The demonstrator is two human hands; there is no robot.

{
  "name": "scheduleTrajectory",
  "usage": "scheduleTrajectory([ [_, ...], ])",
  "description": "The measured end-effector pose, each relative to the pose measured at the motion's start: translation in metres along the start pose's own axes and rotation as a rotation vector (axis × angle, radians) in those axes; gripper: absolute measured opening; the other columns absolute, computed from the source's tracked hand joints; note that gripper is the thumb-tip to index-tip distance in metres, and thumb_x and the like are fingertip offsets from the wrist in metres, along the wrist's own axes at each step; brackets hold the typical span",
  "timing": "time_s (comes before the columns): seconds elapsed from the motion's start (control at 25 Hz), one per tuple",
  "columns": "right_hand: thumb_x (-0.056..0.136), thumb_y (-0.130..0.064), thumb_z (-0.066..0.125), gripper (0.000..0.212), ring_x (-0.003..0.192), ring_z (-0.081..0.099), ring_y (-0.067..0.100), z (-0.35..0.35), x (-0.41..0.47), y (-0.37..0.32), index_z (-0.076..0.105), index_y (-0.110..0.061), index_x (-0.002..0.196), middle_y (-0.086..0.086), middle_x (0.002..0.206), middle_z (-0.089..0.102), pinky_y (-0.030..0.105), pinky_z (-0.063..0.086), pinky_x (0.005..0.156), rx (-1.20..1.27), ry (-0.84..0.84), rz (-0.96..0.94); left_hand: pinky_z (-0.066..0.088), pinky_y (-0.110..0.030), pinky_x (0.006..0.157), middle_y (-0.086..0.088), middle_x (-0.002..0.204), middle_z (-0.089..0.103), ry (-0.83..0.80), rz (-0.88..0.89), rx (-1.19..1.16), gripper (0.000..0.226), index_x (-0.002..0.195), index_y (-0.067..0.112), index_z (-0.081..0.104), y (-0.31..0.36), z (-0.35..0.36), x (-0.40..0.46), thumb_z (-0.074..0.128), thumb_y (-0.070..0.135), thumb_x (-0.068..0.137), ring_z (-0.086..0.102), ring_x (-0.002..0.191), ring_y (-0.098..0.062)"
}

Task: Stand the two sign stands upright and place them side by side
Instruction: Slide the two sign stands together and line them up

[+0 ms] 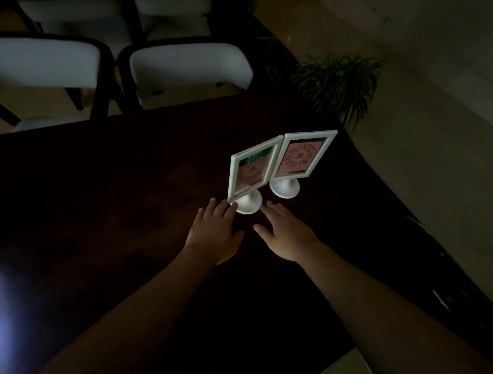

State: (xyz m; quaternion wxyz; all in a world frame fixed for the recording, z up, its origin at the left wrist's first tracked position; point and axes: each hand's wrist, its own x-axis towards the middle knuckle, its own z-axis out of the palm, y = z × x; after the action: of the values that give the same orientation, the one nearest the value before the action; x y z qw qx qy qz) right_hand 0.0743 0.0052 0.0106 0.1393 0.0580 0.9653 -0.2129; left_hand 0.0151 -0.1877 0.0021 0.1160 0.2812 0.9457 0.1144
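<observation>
Two white-framed sign stands stand upright on a dark table [128, 191], their frames touching at one edge. The left sign stand [253, 169] has a green and pink card and a round white base. The right sign stand [303, 155] shows a pink card above its own round base. My left hand [214, 232] lies flat with fingers spread, its fingertips at the left stand's base and frame corner. Just right of that base, my right hand [283, 233] is spread flat on the table. Neither hand grips anything.
Two white-cushioned chairs [188, 68] with dark frames stand at the table's far side, with more behind. A green potted plant [339, 83] sits on the floor past the table's right corner. The table's right edge runs diagonally close to the right stand.
</observation>
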Motion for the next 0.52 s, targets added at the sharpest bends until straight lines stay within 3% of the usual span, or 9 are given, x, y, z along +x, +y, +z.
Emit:
scheduleTrajectory([
  [0.16,0.096,-0.054,0.043,0.064,0.145,0.024,0.019,-0.033,-0.022,-0.004,0.034,-0.022,0.151,0.001,0.159,0.031,0.041,0.030,0.112,-0.046,0.072,0.031,0.019,-0.048,0.118,-0.009,0.157,0.032,0.040,0.011,-0.037,0.071,0.152,0.022,0.028,-0.010,-0.031,-0.012,0.049,0.053,0.092,0.019,0.148,-0.029],
  [0.28,0.095,-0.050,0.049,0.061,0.141,0.032,0.019,-0.060,-0.037,-0.011,0.040,-0.021,0.148,0.001,0.154,0.038,0.040,0.036,0.109,-0.068,0.157,0.043,0.038,-0.042,0.104,-0.005,0.144,0.048,0.072,0.006,-0.084,0.061,0.142,0.023,0.042,-0.015,-0.060,-0.020,0.053,0.053,0.090,0.040,0.134,-0.026],
  [0.36,0.094,-0.043,0.056,0.057,0.136,0.040,0.022,-0.082,-0.042,-0.014,0.045,-0.019,0.144,0.002,0.149,0.044,0.039,0.040,0.105,-0.074,0.238,0.025,0.046,-0.041,0.094,-0.004,0.143,0.047,0.092,-0.017,-0.124,0.063,0.143,0.023,0.041,-0.018,-0.082,-0.024,0.054,0.054,0.089,0.044,0.130,-0.025],
  [0.52,0.092,-0.029,0.062,0.052,0.129,0.046,0.027,-0.129,-0.033,-0.009,0.050,-0.014,0.140,0.007,0.143,0.050,0.040,0.043,0.101,-0.080,0.339,-0.011,0.050,-0.041,0.091,-0.003,0.144,0.046,0.220,-0.035,-0.189,0.069,0.145,0.022,0.038,-0.017,-0.129,-0.021,0.054,0.057,0.087,0.048,0.126,-0.024],
])
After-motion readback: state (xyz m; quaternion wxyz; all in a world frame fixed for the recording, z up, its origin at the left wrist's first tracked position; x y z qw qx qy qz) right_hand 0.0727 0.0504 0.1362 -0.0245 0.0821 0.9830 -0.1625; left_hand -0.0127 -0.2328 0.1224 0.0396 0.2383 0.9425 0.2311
